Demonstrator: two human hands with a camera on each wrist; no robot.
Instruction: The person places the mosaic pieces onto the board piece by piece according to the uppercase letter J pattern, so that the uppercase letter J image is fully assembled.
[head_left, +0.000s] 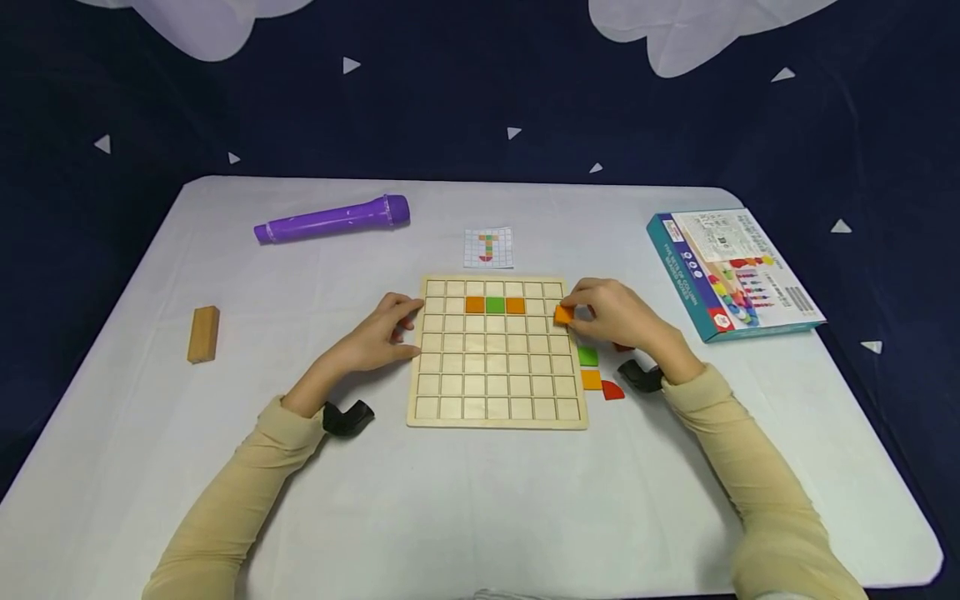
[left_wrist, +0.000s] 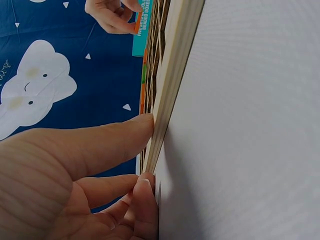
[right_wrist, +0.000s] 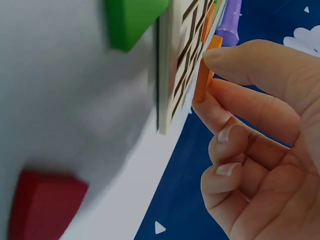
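Observation:
A wooden grid board (head_left: 453, 408) lies flat on the table. In one of its upper rows sit an orange square tile (head_left: 475, 305), a green square tile (head_left: 495, 305) and another orange square tile (head_left: 515, 305), side by side. My left hand (head_left: 372, 335) rests against the board's left edge, thumb and fingertips spread apart along it. Above the board's right side, my right hand (head_left: 618, 312) pinches an orange square tile (right_wrist: 204, 75) between thumb and finger. The small pattern card (head_left: 488, 248) behind the board shows a coloured hook-like shape on a grid.
Right of the board lie a green tile (head_left: 588, 357), an orange tile (head_left: 591, 380), a red quarter-round tile (head_left: 613, 390) and a partly hidden red piece (right_wrist: 47, 207). A purple microphone (head_left: 333, 220), a wooden block (head_left: 203, 334) and a teal box (head_left: 738, 271) stand farther out.

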